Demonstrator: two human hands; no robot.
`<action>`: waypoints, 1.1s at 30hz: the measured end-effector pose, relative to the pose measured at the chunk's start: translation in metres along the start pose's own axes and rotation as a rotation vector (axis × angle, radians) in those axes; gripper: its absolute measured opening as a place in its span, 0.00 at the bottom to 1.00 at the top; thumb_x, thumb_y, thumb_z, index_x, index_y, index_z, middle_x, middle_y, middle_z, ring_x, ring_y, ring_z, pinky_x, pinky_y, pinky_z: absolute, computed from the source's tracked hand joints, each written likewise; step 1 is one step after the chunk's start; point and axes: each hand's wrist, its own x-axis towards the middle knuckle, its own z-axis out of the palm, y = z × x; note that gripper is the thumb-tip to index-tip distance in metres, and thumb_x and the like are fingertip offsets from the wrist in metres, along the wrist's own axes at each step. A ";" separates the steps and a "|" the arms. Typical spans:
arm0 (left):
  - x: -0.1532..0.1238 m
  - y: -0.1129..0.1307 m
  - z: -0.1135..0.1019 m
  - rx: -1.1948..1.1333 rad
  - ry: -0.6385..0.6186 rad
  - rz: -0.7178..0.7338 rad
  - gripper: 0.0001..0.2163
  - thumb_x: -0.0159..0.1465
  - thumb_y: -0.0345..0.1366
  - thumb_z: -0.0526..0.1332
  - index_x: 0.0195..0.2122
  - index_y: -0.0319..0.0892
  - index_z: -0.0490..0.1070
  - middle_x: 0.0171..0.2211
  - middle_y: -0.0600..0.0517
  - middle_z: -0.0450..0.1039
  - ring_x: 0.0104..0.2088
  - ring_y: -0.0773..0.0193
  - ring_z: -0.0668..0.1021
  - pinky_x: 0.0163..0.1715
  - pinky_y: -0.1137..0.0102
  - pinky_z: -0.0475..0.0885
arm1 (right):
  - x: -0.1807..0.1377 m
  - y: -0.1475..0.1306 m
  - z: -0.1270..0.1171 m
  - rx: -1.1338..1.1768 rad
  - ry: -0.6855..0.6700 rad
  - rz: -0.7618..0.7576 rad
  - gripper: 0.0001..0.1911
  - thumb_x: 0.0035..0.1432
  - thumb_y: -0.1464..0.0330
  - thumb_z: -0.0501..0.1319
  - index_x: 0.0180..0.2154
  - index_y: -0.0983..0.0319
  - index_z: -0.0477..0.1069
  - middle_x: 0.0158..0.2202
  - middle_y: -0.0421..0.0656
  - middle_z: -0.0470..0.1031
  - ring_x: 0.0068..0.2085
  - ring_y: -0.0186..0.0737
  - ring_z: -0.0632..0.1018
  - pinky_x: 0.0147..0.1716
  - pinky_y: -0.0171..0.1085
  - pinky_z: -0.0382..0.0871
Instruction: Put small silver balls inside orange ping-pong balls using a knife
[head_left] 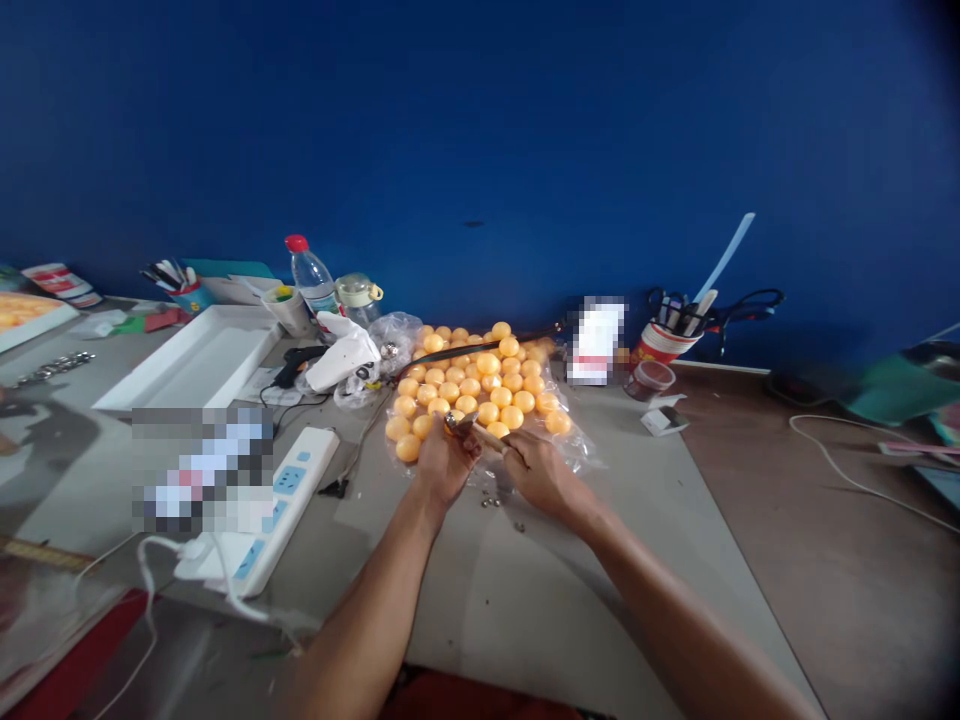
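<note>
My left hand is closed around a small shiny metal piece at its fingertips; the piece's kind is too small to make out. In my right hand is a thin tool with a pale handle, its dark tip reaching the metal piece. Whether the tool is a brush or a blade I cannot tell. Just beyond both hands, several orange balls lie on clear plastic. Several tiny metal bits are scattered on the table near my right wrist.
A white power strip, an empty white tray and a white glue gun lie to the left. Behind stand a red-capped bottle and a jar. A phone and a tool cup are at right.
</note>
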 end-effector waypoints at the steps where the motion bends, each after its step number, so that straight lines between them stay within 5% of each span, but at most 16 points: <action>1: 0.000 0.000 0.000 -0.002 -0.001 0.003 0.18 0.70 0.44 0.49 0.27 0.39 0.66 0.21 0.53 0.67 0.17 0.70 0.65 0.19 0.73 0.64 | 0.000 0.000 -0.001 0.004 -0.005 0.005 0.11 0.58 0.74 0.49 0.24 0.60 0.59 0.27 0.42 0.69 0.31 0.36 0.71 0.32 0.34 0.60; 9: 0.002 -0.003 -0.006 0.037 -0.086 0.055 0.18 0.68 0.47 0.53 0.27 0.39 0.66 0.23 0.51 0.69 0.18 0.71 0.66 0.22 0.73 0.65 | -0.002 -0.015 -0.022 0.133 0.026 0.062 0.13 0.59 0.71 0.50 0.22 0.60 0.58 0.21 0.38 0.64 0.26 0.34 0.67 0.26 0.33 0.56; 33: 0.001 -0.002 0.003 0.017 0.021 0.006 0.21 0.71 0.45 0.46 0.27 0.39 0.66 0.19 0.53 0.66 0.17 0.70 0.65 0.19 0.73 0.64 | 0.001 0.000 -0.001 -0.004 0.004 0.009 0.12 0.58 0.74 0.49 0.23 0.59 0.58 0.27 0.42 0.68 0.30 0.36 0.70 0.31 0.34 0.59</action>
